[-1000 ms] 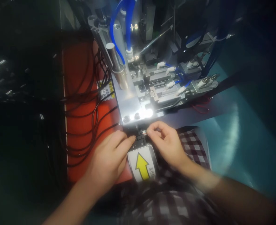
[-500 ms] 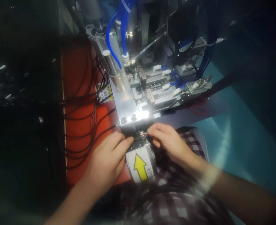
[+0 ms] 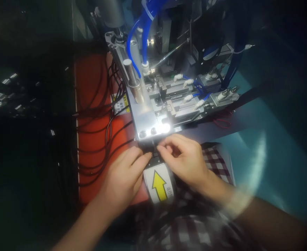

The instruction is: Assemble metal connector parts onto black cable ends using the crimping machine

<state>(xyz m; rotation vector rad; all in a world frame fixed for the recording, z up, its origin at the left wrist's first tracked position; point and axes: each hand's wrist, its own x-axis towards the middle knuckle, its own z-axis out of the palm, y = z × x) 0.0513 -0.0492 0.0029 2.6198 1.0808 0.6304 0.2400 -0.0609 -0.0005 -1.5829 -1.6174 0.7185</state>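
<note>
Fingers curled, my left hand rests at the left side of a small dark fixture under the machine's front edge. Its thumb and index fingertips are closed at the fixture; anything between them is too small to make out. My right hand comes in from the other side, thumb and index finger pinched over the fixture. Thin wires showed at these fingertips a moment earlier; the fingers now hide them. Just below the fixture is a white label with a yellow arrow. Above both hands lies the bright metal plate.
Behind the plate stand a metal post, pneumatic cylinders and blue air tubes. Black cables cross the red surface on the left. A checkered garment is close below the hands.
My right hand has moved left and in over the fixture, covering the wires that showed there. My left hand stays almost in place at the fixture. The whole view has shifted slightly.
</note>
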